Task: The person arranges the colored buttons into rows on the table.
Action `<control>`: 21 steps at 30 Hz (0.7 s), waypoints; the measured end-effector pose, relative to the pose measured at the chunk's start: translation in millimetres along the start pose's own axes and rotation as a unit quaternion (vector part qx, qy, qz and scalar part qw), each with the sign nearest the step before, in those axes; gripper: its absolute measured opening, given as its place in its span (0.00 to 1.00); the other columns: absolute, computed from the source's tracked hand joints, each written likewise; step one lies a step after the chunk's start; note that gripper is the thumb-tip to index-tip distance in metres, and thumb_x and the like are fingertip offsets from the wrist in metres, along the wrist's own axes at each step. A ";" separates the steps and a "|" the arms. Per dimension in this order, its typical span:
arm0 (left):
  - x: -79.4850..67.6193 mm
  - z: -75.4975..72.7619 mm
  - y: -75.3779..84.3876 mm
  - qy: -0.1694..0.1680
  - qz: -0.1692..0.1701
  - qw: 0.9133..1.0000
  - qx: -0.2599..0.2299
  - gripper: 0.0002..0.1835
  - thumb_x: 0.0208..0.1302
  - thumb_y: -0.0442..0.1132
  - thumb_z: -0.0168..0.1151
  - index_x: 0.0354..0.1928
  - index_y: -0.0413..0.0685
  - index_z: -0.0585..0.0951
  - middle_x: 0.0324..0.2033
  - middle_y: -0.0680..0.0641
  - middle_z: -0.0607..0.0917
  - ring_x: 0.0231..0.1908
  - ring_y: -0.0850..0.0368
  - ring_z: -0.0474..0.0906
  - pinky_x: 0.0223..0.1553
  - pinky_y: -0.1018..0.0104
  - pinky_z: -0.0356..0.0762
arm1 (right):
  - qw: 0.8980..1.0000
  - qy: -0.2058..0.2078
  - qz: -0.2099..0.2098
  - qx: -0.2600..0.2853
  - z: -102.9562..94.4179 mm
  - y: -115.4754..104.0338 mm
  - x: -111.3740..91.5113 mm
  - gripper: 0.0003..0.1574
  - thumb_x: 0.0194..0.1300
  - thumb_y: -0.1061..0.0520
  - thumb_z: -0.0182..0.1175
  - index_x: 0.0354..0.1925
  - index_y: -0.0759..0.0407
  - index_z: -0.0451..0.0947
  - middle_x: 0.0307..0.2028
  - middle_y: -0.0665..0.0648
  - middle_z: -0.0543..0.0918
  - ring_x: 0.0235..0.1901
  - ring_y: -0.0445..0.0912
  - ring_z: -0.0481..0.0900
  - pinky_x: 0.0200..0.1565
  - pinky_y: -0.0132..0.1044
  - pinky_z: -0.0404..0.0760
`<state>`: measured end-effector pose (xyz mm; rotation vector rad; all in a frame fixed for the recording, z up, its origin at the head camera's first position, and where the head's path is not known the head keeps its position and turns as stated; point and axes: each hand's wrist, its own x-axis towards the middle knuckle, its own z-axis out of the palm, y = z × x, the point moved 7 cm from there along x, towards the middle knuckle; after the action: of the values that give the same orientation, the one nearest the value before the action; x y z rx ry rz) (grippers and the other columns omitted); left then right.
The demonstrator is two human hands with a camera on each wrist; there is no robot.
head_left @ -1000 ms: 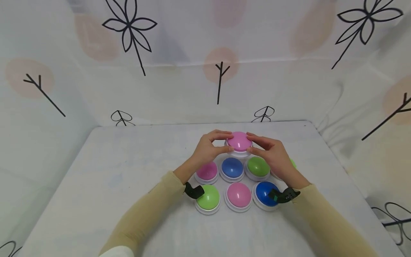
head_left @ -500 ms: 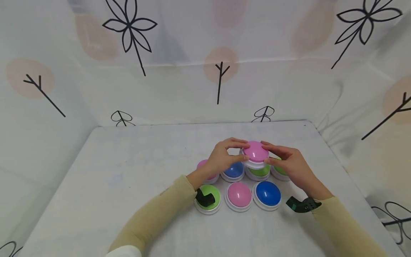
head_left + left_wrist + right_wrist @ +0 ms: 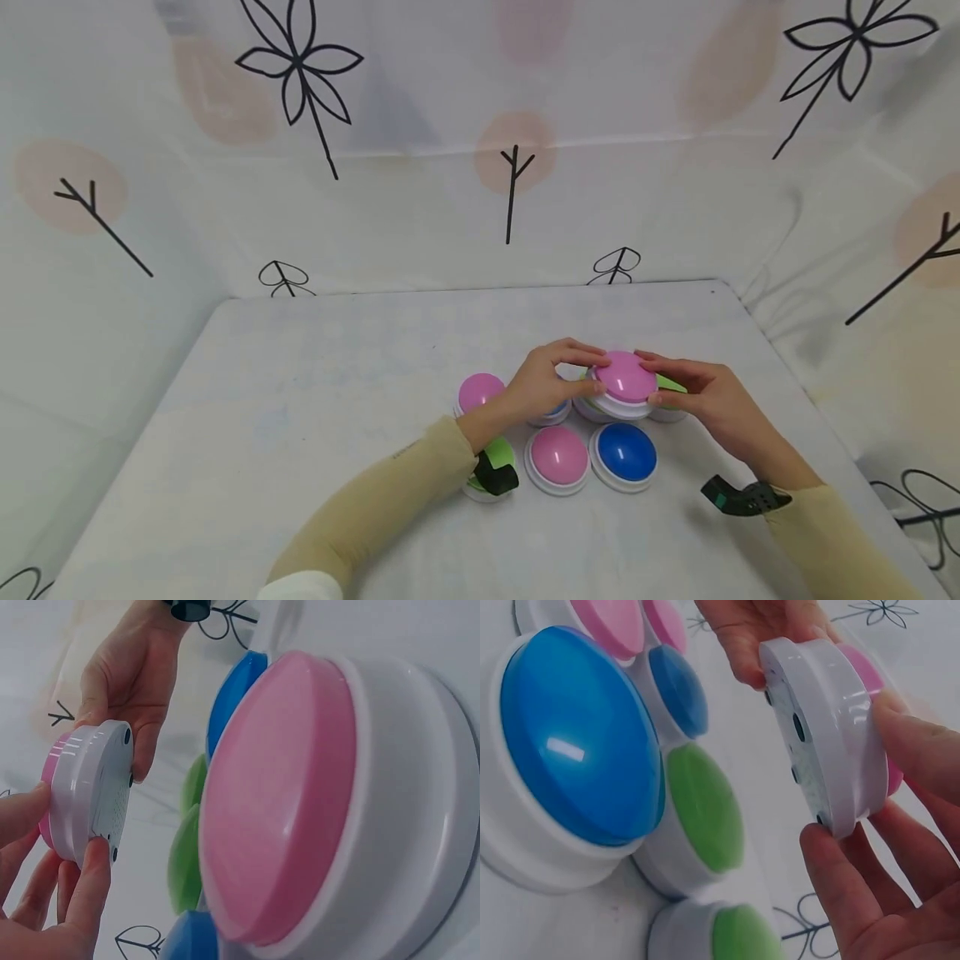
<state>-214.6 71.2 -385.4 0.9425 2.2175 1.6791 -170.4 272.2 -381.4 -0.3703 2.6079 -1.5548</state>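
Between both hands, a pink dome push button (image 3: 626, 377) with a white round base is held up over the back row of buttons. My left hand (image 3: 551, 383) grips its left rim with thumb and fingers, while my right hand (image 3: 712, 400) grips the opposite side. Seen from the left wrist, the white base (image 3: 75, 787) is tipped so its underside with dark feet shows. Its base also stands apart from the table buttons in the right wrist view. Just below it sits a green button (image 3: 705, 806), largely hidden in the head view.
On the white table (image 3: 337, 375), the front row has a green (image 3: 501, 452), a pink (image 3: 557, 455) and a blue button (image 3: 627, 452). Behind stand another pink button (image 3: 480, 389), a partly covered blue one (image 3: 555, 412) and a green one (image 3: 670, 385) at right. A patterned cloth rises behind.
Both hands have carried the pink push button to the right and closer to the person, from behind the back row to over its green buttons. The grip looks the same.
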 end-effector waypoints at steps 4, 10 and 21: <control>0.3 9.0 -0.2 -0.008 -0.010 1.000 -0.003 0.20 0.63 0.44 0.71 0.57 0.54 0.85 0.55 0.63 0.80 0.59 0.70 0.68 0.62 0.56 0.72 | 1.000 -0.004 0.016 -0.010 -5.4 7.1 -6.5 0.29 0.68 0.53 0.65 0.65 0.56 0.75 0.68 0.56 0.73 0.63 0.41 0.69 0.49 0.27 0.79; 2.9 25.2 1.2 -0.022 -0.023 0.999 -0.017 0.19 0.63 0.45 0.70 0.57 0.57 0.85 0.55 0.66 0.79 0.59 0.72 0.68 0.60 0.60 0.73 | 1.000 0.003 0.026 -0.017 -15.3 16.9 -18.8 0.28 0.69 0.52 0.64 0.65 0.56 0.75 0.67 0.52 0.74 0.60 0.31 0.68 0.48 0.27 0.79; 8.4 53.4 3.3 -0.094 -0.032 0.995 -0.029 0.20 0.65 0.39 0.69 0.59 0.54 0.83 0.58 0.63 0.80 0.60 0.73 0.69 0.52 0.74 0.75 | 0.999 -0.006 0.040 0.014 -35.1 38.8 -42.4 0.28 0.67 0.61 0.65 0.64 0.64 0.74 0.59 0.31 0.74 0.54 0.21 0.70 0.45 0.28 0.82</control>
<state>-192.4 118.8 -398.3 0.9624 2.0436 1.5495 -142.6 330.4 -400.8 -0.2683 2.5542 -1.5565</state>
